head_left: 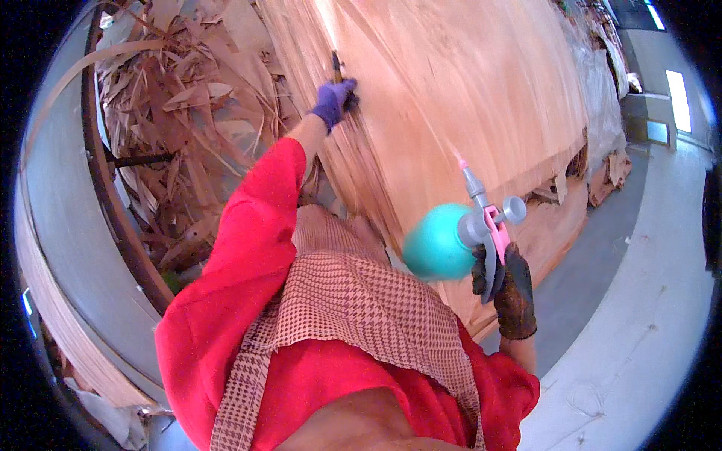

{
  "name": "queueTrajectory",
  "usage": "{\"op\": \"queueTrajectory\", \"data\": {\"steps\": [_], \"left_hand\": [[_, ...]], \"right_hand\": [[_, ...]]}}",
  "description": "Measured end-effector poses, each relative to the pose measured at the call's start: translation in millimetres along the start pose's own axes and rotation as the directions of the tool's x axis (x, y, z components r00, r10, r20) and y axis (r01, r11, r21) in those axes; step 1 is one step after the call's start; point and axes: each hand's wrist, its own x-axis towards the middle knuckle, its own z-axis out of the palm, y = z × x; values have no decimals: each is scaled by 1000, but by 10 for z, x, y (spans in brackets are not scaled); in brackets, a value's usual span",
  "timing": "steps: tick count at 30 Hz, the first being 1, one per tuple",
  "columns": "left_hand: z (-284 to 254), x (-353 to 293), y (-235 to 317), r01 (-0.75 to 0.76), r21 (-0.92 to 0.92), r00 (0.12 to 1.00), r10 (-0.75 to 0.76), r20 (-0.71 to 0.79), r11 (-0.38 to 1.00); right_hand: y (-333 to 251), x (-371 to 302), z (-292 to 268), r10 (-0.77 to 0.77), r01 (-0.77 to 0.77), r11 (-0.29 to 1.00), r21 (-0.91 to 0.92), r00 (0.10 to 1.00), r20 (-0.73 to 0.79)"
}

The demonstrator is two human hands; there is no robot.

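My left hand (336, 104), in a purple glove, reaches out over the near-left part of a large wood veneer sheet (481, 83). Its fingers are closed round a slim dark tool (336, 66) with a brownish lower part; the exact kind is too small to tell. My right hand (514, 293), in a dark, stained glove, grips a spray bottle (440, 242) by its pink handle. The bottle has a round teal body and a grey nozzle with a pink tip, which points away from me above the sheet. The bottle hangs in the air above the sheet's near right portion.
Torn veneer scraps (195, 113) lie heaped on the left, beside a dark metal rail (113, 188). A grey surface (83, 225) curves along the far left. Clear plastic sheeting (604, 105) hangs at the stack's right end, next to the pale floor (639, 338).
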Motion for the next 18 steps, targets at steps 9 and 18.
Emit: {"op": "queueTrajectory", "data": {"steps": [9, 18], "left_hand": [[-33, -1857, 119, -45, 140, 975, 13, 220, 989], [683, -3853, -249, -8, 207, 985, -28, 171, 978]], "right_hand": [[712, 35, -402, -113, 81, 991, 107, 935, 337], [909, -5, -588, -154, 347, 917, -197, 763, 628]]}}
